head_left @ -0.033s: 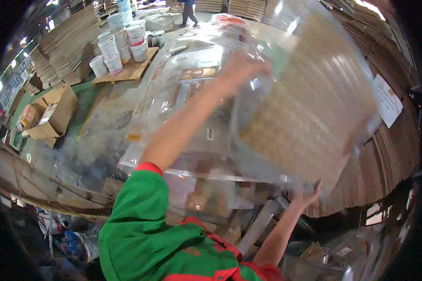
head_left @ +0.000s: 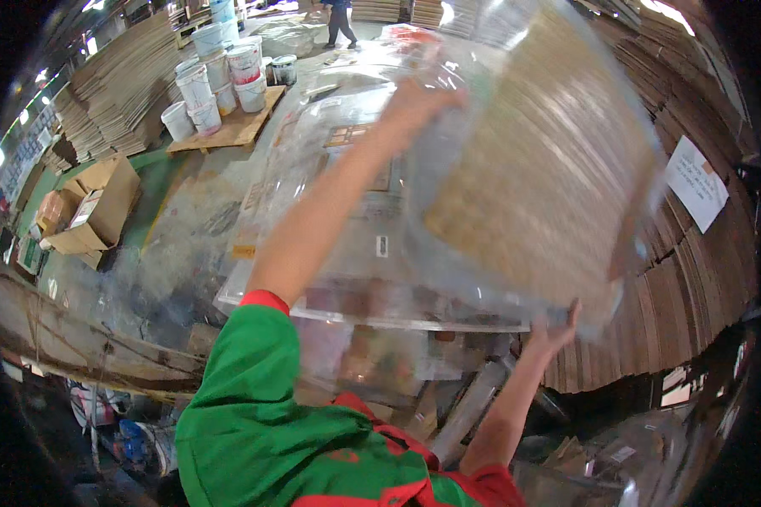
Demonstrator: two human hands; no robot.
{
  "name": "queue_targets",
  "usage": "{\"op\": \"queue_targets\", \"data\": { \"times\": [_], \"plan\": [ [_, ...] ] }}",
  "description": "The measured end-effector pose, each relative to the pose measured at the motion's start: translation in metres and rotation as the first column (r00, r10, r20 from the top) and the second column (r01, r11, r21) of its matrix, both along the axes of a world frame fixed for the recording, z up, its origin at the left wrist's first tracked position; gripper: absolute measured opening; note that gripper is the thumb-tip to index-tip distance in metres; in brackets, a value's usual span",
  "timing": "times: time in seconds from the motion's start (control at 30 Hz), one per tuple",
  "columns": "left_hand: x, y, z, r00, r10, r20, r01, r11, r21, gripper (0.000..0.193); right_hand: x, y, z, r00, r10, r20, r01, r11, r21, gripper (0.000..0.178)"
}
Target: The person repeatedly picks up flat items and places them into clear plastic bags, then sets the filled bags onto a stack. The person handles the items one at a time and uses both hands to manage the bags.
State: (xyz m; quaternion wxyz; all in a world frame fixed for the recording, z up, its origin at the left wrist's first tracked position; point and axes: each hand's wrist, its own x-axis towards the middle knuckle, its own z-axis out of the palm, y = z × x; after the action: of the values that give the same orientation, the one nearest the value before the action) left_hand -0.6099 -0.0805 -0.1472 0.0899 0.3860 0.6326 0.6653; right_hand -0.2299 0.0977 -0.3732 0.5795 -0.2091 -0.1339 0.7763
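Observation:
A large clear plastic sheet with a broad tan-brown panel [head_left: 550, 169] is held up, tilted and blurred by motion, on the right side. My left hand [head_left: 423, 101] is closed on its upper left edge, arm stretched out. Low on the sheet, at the near edge, my right hand [head_left: 554, 338] grips with the thumb up. Beneath lies a pile of clear plastic sheets [head_left: 338, 253], some carrying brown rectangular shapes and small labels. The raised sheet hides the right part of this pile.
Brown cardboard stacks [head_left: 651, 313] line the right, with a written paper [head_left: 696, 184] on them. White buckets [head_left: 196, 89] stand on a wooden pallet [head_left: 243, 127] at far left. An open carton [head_left: 101, 203] sits on the floor. A person [head_left: 340, 21] is in the background.
The raised sheet has shifted slightly left, and my left hand has moved a little left and up with it. My right hand keeps its hold, almost in place.

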Motion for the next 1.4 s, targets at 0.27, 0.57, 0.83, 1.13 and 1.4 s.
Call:
{"op": "queue_targets", "data": {
  "times": [0.27, 0.57, 0.83, 1.13, 1.4],
  "plan": [
    [-0.191, -0.017, -0.171, 0.452, -0.148, -0.879, -0.745, 0.48, -0.464, 0.1, -0.307, 0.002, -0.104, 0.957, 0.213, 0.198, -0.19, 0.973, -0.128, 0.011],
    [-0.085, -0.033, -0.386, 0.869, -0.082, -0.489, -0.407, 0.442, -0.799, 0.086, -0.114, -0.037, -0.233, 0.654, 0.4, 0.642, -0.312, 0.916, -0.253, 0.021],
    [-0.092, -0.016, -0.392, 0.68, -0.176, -0.712, -0.608, 0.408, -0.681, 0.068, 0.219, -0.15, -0.245, 0.588, -0.084, 0.805, 0.555, 0.766, -0.325, 0.009],
    [0.008, -0.032, -0.435, 0.696, 0.017, -0.718, -0.657, 0.418, -0.628, 0.065, 0.51, -0.18, -0.088, -0.731, -0.195, 0.654, 0.556, 0.386, 0.736, 0.028],
    [0.408, -0.008, -0.414, 0.758, -0.44, -0.482, 0.19, 0.855, -0.482, 0.058, 0.641, -0.065, 0.031, -0.965, -0.257, 0.045, -0.188, 0.805, 0.562, 0.047]
  ]
}}
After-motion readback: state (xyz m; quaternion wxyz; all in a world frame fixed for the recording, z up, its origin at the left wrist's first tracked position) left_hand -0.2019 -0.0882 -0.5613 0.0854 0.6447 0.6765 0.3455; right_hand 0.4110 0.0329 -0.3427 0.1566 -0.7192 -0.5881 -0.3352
